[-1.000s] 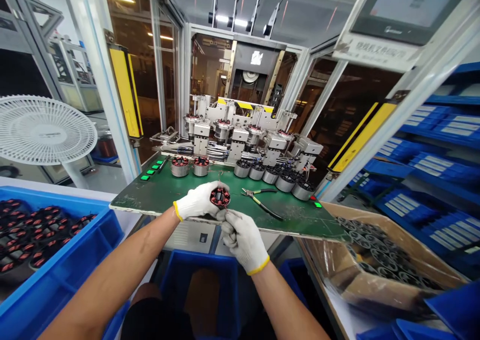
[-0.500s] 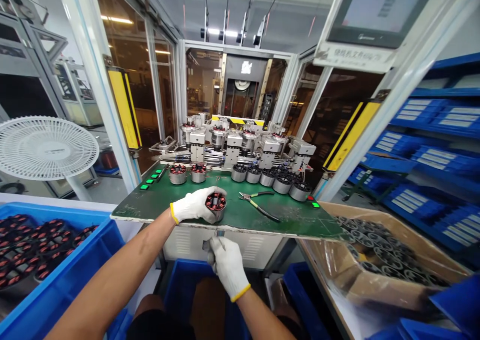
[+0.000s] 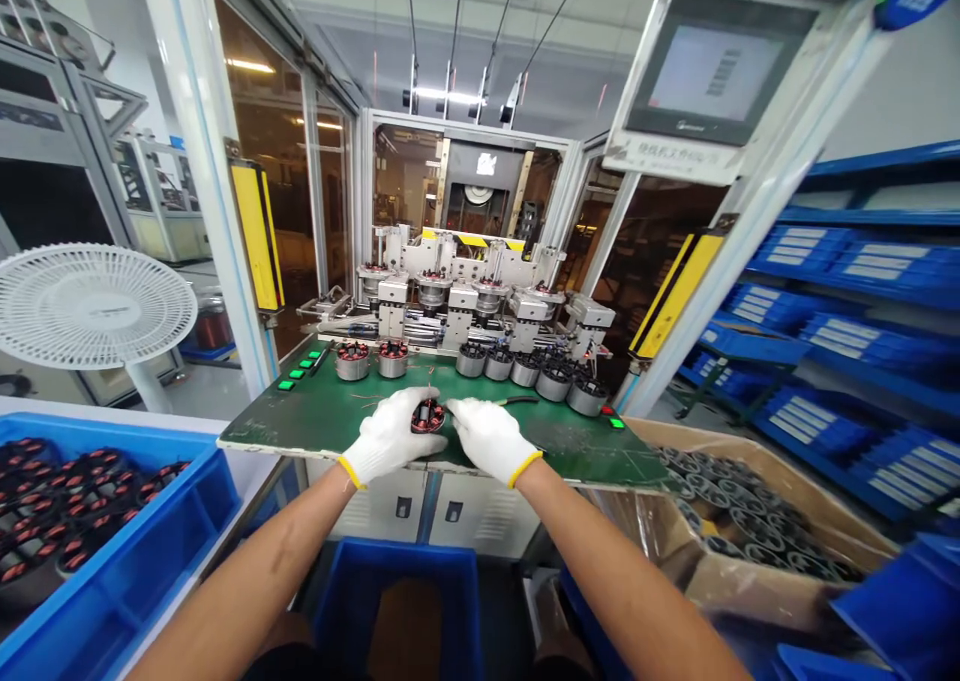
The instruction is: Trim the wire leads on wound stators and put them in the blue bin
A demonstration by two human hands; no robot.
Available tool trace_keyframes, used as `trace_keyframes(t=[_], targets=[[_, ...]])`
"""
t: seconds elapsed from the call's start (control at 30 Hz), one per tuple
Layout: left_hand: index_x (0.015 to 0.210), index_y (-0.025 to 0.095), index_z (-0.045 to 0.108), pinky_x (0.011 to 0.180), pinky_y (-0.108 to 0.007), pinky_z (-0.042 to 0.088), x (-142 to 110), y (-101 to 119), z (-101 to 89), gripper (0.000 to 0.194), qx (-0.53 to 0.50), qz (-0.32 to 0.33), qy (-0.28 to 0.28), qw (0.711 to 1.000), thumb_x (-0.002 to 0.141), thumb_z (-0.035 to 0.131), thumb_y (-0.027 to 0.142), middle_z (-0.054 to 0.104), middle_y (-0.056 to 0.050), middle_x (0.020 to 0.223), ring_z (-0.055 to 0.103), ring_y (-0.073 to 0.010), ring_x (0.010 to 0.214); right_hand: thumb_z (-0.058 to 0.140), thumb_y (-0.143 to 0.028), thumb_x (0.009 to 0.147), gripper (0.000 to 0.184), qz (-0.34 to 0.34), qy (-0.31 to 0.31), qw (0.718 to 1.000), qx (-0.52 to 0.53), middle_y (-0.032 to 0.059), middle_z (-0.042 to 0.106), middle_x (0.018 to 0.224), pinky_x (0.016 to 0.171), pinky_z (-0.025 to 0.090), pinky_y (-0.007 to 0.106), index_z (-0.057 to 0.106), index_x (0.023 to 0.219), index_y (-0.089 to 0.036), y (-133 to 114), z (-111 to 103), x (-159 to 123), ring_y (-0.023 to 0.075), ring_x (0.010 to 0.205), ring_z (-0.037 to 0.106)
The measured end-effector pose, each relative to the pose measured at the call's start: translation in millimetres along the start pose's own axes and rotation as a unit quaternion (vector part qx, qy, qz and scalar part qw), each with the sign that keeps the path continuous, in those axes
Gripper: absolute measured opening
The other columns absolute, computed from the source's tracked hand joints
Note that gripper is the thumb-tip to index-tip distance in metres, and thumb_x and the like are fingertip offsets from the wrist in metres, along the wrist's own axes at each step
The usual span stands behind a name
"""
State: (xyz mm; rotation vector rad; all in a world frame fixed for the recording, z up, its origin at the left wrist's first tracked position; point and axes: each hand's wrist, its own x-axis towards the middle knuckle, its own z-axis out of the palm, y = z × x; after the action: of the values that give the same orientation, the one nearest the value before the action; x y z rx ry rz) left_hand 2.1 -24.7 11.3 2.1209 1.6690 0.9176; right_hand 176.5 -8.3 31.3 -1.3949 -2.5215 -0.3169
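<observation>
My left hand (image 3: pixel 388 433), in a white glove, is wrapped round a small stator with red copper windings (image 3: pixel 427 416) and holds it on the green work board (image 3: pixel 315 416). My right hand (image 3: pixel 489 437), also gloved, lies on the board just right of the stator. Its fingertips are pressed together against the stator's right side, and what they pinch is hidden. The dark handle of a pair of pliers (image 3: pixel 519 400) sticks out from behind my right hand.
Two wound stators (image 3: pixel 371 359) and a row of unwound ones (image 3: pixel 532 376) stand at the board's back, before the winding machine (image 3: pixel 465 291). A blue bin of wound stators (image 3: pixel 67 521) is at the left, a cardboard box of cores (image 3: pixel 742 521) at the right, and a white fan (image 3: pixel 90 306) at the far left.
My right hand came up from below the board's front edge and now rests against the stator's right side, over the pliers. My left hand kept hold of the stator.
</observation>
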Motion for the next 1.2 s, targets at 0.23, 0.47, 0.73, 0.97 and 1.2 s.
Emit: trace_keyframes(t=[0.23,0.47,0.73,0.97,1.2], targets=[[0.122,0.029,0.053,0.091,-0.036,0.046,4,-8,-5.0,0.065,-0.012,0.019,-0.016,1.000,0.061,0.071,0.040,0.062,-0.003,0.118,0.058,-0.0268,0.106,0.035,-0.015,0.088,0.025,-0.058,0.026,0.986,-0.157,0.0102,0.061,0.081,0.067,0.041,0.033,0.059,0.094,-0.017,-15,-28,-12,0.0246,0.078,0.061],[0.121,0.033,0.053,0.091,-0.035,0.046,7,-14,-5.7,0.061,-0.049,0.028,-0.046,0.997,0.062,0.069,0.038,0.061,0.002,0.119,0.057,-0.0249,0.108,0.037,-0.024,0.091,0.026,0.001,-0.088,0.994,-0.070,0.0065,0.067,0.083,0.066,0.043,0.031,0.062,0.096,-0.022,-5,11,-24,0.0228,0.076,0.064],[0.126,0.033,0.049,0.085,-0.037,0.047,1,-3,-8.1,0.077,0.013,0.004,0.017,1.000,0.055,0.075,0.044,0.057,-0.004,0.121,0.056,-0.0281,0.108,0.048,-0.038,0.088,0.037,0.116,-0.014,0.906,0.407,0.0040,0.067,0.077,0.053,0.045,0.023,0.057,0.118,-0.018,10,-10,15,0.0124,0.055,0.058],[0.105,0.024,0.060,0.066,-0.037,0.049,7,3,2.5,0.065,0.104,-0.090,0.002,0.991,0.052,0.072,0.060,0.063,-0.009,0.095,0.064,-0.0305,0.084,0.054,-0.022,0.077,0.039,0.146,0.012,0.723,0.675,-0.0010,0.061,0.064,0.041,0.040,0.018,0.055,0.115,-0.011,-30,-16,48,0.0075,0.044,0.048],[0.117,0.023,0.057,0.091,-0.033,0.047,12,-10,-10.3,0.055,0.034,0.104,-0.071,0.991,0.063,0.066,0.028,0.062,-0.007,0.116,0.058,-0.0243,0.106,0.045,-0.018,0.081,0.026,-0.058,-0.015,0.844,0.532,-0.0032,0.055,0.061,0.052,0.039,0.019,0.069,0.090,-0.018,-50,-35,-9,0.0075,0.051,0.047]])
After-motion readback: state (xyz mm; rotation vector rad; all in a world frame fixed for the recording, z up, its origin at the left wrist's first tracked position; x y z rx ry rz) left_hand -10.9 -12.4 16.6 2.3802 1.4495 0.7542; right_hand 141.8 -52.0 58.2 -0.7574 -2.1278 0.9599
